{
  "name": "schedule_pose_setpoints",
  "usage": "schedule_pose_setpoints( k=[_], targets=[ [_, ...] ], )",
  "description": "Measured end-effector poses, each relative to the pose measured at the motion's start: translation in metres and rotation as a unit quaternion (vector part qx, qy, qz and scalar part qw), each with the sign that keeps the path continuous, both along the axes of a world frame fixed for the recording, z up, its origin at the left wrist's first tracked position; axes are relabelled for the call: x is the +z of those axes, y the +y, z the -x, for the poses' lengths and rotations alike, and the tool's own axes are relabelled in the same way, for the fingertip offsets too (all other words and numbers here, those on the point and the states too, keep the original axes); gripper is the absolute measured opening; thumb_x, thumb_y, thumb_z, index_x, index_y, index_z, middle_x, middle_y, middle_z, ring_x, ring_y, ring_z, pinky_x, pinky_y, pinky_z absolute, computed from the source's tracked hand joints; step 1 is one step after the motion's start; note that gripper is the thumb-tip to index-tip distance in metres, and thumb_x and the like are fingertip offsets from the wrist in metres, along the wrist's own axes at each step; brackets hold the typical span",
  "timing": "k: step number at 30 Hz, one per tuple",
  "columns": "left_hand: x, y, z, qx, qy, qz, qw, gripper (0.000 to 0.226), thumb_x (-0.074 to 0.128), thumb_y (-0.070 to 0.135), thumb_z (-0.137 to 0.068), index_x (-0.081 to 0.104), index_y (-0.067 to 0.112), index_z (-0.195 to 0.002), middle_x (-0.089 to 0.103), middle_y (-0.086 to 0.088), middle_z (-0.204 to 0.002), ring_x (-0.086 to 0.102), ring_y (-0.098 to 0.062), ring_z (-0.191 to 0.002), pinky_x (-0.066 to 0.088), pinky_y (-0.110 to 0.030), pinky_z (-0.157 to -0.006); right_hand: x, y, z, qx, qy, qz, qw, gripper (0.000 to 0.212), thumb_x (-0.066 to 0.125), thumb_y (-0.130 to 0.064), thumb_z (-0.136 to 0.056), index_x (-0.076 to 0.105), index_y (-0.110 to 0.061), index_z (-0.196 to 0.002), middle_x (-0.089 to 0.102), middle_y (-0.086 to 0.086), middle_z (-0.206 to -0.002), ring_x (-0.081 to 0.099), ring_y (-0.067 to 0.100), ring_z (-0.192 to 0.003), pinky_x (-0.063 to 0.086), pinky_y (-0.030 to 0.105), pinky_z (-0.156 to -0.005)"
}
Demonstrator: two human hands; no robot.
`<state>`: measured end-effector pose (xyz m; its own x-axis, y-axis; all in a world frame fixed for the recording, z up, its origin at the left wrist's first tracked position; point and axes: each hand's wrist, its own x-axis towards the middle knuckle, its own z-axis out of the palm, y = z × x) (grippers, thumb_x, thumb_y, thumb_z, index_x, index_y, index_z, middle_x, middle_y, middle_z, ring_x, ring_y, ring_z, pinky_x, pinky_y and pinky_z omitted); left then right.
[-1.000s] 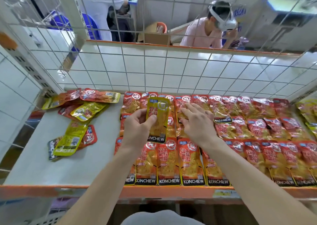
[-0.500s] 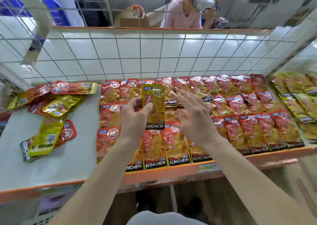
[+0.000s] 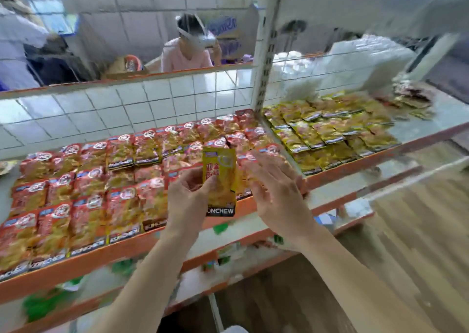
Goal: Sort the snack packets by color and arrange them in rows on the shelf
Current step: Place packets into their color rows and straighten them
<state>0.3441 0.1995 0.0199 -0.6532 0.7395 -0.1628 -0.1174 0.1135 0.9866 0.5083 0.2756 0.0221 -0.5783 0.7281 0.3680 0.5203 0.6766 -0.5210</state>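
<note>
View has swung right since half a second ago: the loose pile at the left end is out of frame, and the yellow rows (image 3: 330,134) beyond the white post (image 3: 266,53) now fill the right centre. Left hand (image 3: 189,198) still holds the yellow packet (image 3: 222,177), thumb on its face, fingers behind, pinching the lower left part. Right hand (image 3: 276,193), earlier down over the red packets (image 3: 101,180), is now lifted just right of the packet, fingers straight and spread; contact cannot be told through the blur. Packet sits at frame centre, in the air above the orange front edge of the shelf (image 3: 76,266). Long axis upright, slightly tilted. Black band lettered "ONCHEW" at the bottom, blue tag and pale ring at the top, face toward the camera. Yellow film, red characters mid-face. A person (image 3: 187,51) in a headset sits behind, upper centre.
</note>
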Motion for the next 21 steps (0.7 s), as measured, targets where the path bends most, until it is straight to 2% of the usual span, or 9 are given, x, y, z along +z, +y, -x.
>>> schedule_pose_setpoints(
  k=[3, 4, 7, 8, 10, 11, 13, 16, 21],
  targets=[
    [-0.004, 0.02, -0.062, -0.017, 0.012, -0.001, 1.0, 0.01, 0.073, 0.012, -0.09, 0.073, 0.021, -0.086, 0.075, 0.001, -0.081, 0.071, -0.029, -0.083, 0.057, -0.047, -0.08, 0.002, 0.01, -0.067, -0.028, 0.013, -0.013, 0.999, 0.04, 0.053, -0.019, -0.096, 0.059, -0.024, -0.135, 0.05, -0.007, -0.147, 0.032, 0.009, -0.142, 0.012, 0.017, -0.118],
    [-0.004, 0.025, -0.081, -0.023, 0.014, -0.001, 1.0, 0.01, 0.073, 0.012, -0.091, 0.072, 0.021, -0.085, 0.073, 0.004, -0.077, 0.069, -0.024, -0.079, 0.055, -0.042, -0.077, 0.002, 0.012, -0.086, -0.046, 0.007, -0.011, 0.999, 0.04, 0.049, -0.023, -0.096, 0.06, -0.024, -0.135, 0.051, -0.007, -0.147, 0.034, 0.011, -0.142, 0.008, 0.015, -0.115],
    [-0.006, 0.035, -0.128, -0.038, 0.023, 0.007, 0.999, 0.002, 0.073, 0.02, -0.091, 0.073, 0.021, -0.093, 0.072, 0.013, -0.079, 0.066, -0.014, -0.08, 0.051, -0.033, -0.078, 0.0, 0.017, -0.137, -0.079, -0.006, 0.0, 0.997, 0.045, 0.039, -0.033, -0.096, 0.059, -0.026, -0.135, 0.049, -0.008, -0.149, 0.037, 0.018, -0.141, 0.023, 0.043, -0.114],
    [-0.005, 0.036, -0.141, -0.041, 0.03, 0.012, 0.999, 0.009, 0.074, 0.024, -0.091, 0.072, 0.02, -0.099, 0.071, 0.013, -0.083, 0.066, -0.012, -0.083, 0.051, -0.027, -0.079, -0.001, 0.019, -0.151, -0.081, -0.009, 0.0, 0.997, 0.045, 0.039, -0.033, -0.096, 0.059, -0.027, -0.135, 0.048, -0.009, -0.149, 0.038, 0.017, -0.141, 0.027, 0.048, -0.111],
    [0.001, 0.038, -0.165, -0.048, 0.042, 0.021, 0.998, 0.02, 0.073, 0.024, -0.092, 0.067, 0.018, -0.11, 0.068, 0.011, -0.09, 0.065, 0.003, -0.08, 0.046, -0.008, -0.069, -0.002, 0.025, -0.174, -0.085, -0.01, 0.001, 0.996, 0.043, 0.042, -0.031, -0.095, 0.06, -0.027, -0.134, 0.049, -0.01, -0.148, 0.038, 0.016, -0.14, 0.03, 0.047, -0.109],
    [0.004, 0.039, -0.174, -0.052, 0.038, 0.024, 0.998, 0.024, 0.073, 0.021, -0.092, 0.063, 0.02, -0.115, 0.067, 0.011, -0.091, 0.063, 0.009, -0.073, 0.043, -0.004, -0.061, -0.003, 0.028, -0.183, -0.088, -0.011, 0.003, 0.996, 0.043, 0.042, -0.031, -0.095, 0.06, -0.026, -0.134, 0.049, -0.009, -0.148, 0.038, 0.016, -0.14, 0.03, 0.047, -0.108],
    [0.007, 0.041, -0.189, -0.061, 0.029, 0.027, 0.997, 0.032, 0.071, 0.017, -0.093, 0.058, 0.023, -0.122, 0.066, 0.005, -0.089, 0.06, 0.014, -0.061, 0.042, -0.003, -0.052, -0.005, 0.033, -0.196, -0.096, -0.015, 0.008, 0.995, 0.046, 0.04, -0.034, -0.095, 0.06, -0.025, -0.134, 0.049, -0.009, -0.149, 0.038, 0.017, -0.141, 0.032, 0.051, -0.107],
    [0.01, 0.05, -0.2, -0.066, 0.018, 0.021, 0.997, 0.035, 0.068, 0.012, -0.095, 0.058, 0.017, -0.128, 0.066, 0.002, -0.087, 0.061, 0.012, -0.058, 0.043, -0.005, -0.048, -0.011, 0.039, -0.204, -0.098, -0.018, 0.022, 0.995, 0.044, 0.041, -0.034, -0.096, 0.059, -0.026, -0.135, 0.047, -0.01, -0.151, 0.037, 0.016, -0.142, 0.031, 0.054, -0.107],
    [0.012, 0.079, -0.201, -0.06, -0.014, 0.033, 0.998, 0.025, 0.064, 0.009, -0.097, 0.063, 0.014, -0.122, 0.065, -0.002, -0.083, 0.063, 0.004, -0.054, 0.044, -0.009, -0.047, -0.017, 0.062, -0.204, -0.092, -0.026, 0.039, 0.995, 0.042, 0.048, -0.028, -0.096, 0.058, -0.027, -0.137, 0.047, -0.013, -0.15, 0.034, 0.011, -0.142, 0.026, 0.048, -0.108]
  ],
)
